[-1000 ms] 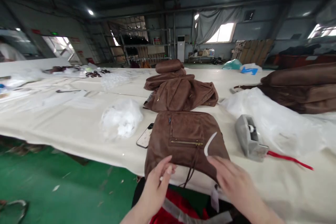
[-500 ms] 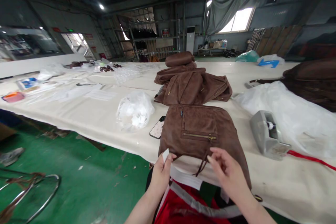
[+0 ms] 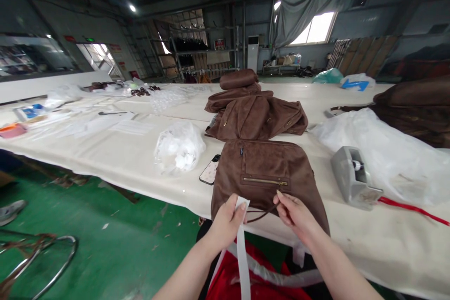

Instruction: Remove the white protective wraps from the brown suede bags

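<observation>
A brown suede-look bag lies at the near table edge, its brass zipper across the front. My left hand is closed on a long white strip, which hangs down toward my lap. Between both hands runs a thin brown leather cord. My right hand pinches the cord below the zipper's right end. The cord's other end meets my left fingers; whether they grip it is hidden.
A phone and a plastic bag of white scraps lie left of the bag. More brown bags are piled behind it. To the right stand a grey tape dispenser with red tape and clear plastic sheeting.
My left hand has moved right and up, bringing the white strip upright before the bag. My right hand has shifted slightly up, and the cord now stretches sideways between my hands instead of dangling.
</observation>
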Action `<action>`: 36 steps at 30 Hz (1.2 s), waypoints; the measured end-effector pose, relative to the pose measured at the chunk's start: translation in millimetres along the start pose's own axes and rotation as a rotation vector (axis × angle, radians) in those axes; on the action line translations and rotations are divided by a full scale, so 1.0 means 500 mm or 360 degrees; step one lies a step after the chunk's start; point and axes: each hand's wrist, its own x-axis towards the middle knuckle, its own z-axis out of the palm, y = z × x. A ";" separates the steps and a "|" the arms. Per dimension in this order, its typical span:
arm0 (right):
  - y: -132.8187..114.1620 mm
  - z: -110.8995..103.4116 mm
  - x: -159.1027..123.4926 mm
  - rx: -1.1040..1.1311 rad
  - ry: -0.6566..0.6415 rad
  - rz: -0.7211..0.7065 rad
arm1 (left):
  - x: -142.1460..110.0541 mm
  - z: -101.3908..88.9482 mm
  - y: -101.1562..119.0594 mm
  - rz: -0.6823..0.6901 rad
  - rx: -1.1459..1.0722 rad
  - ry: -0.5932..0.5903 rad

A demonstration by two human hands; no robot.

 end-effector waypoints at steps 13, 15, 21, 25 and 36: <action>0.006 -0.115 -0.082 0.0370 0.0052 0.0153 | 0.073 0.001 -0.105 0.0132 0.0154 0.0003; 0.003 -0.124 -0.085 0.0404 0.0049 0.0128 | 0.068 -0.005 -0.095 0.0116 0.0096 0.0023; 0.004 -0.070 -0.116 -0.0031 -0.0497 0.0065 | 0.023 -0.025 -0.034 -0.0004 -0.0043 -0.0079; -0.008 -0.025 -0.129 0.0201 -0.0581 0.0035 | -0.015 -0.023 -0.022 -0.0145 -0.0119 -0.0186; -0.011 0.007 -0.104 0.0454 0.0146 -0.0231 | -0.074 -0.028 -0.020 -0.0240 -0.0190 -0.0225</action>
